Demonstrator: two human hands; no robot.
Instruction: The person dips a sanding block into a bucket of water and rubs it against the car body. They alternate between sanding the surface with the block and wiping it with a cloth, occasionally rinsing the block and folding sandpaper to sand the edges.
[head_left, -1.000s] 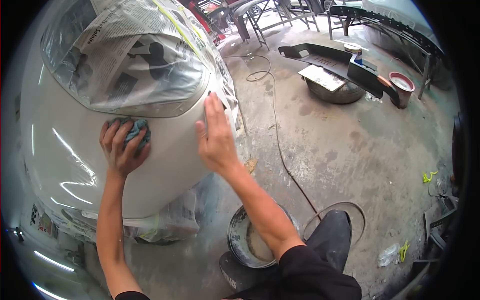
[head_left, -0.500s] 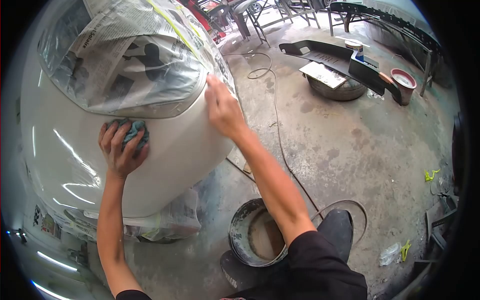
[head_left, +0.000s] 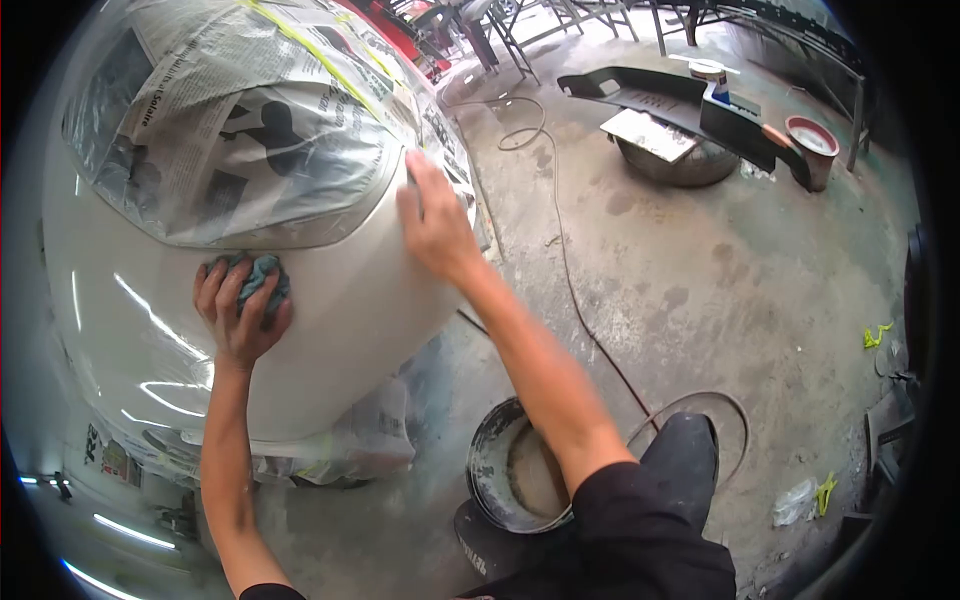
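The left hand (head_left: 242, 315) has its fingers curled over a bunched blue-green cloth (head_left: 262, 280), gripping it against the pale car panel (head_left: 340, 310) just below the covered window, probably so that the cloth is ready to use and the arm has a steady rest. The right hand (head_left: 435, 225) lies along the panel's edge by the window's lower corner, fingers stretched out, likely to follow the curve; it is blurred, and whether anything thin is pinched under the fingertips cannot be told. Newspaper (head_left: 205, 165) under clear film covers the glass, with yellow-green tape (head_left: 310, 62) across it, presumably to shield it. One bucket (head_left: 478, 485) of what looks like murky water stands near the person's two dark boots (head_left: 685, 465), seemingly for easy reach. Beyond, one tyre (head_left: 690, 168) carries one pale board (head_left: 640, 130), and one long black car part (head_left: 650, 95) extends above them, perhaps propped there to keep it off the floor. One tin (head_left: 708, 72) shows by that part, one red-rimmed pail (head_left: 815, 140) by its near end. One hose (head_left: 562, 230) trails over the floor, where two yellow-green scraps (head_left: 876, 336) lie well apart.
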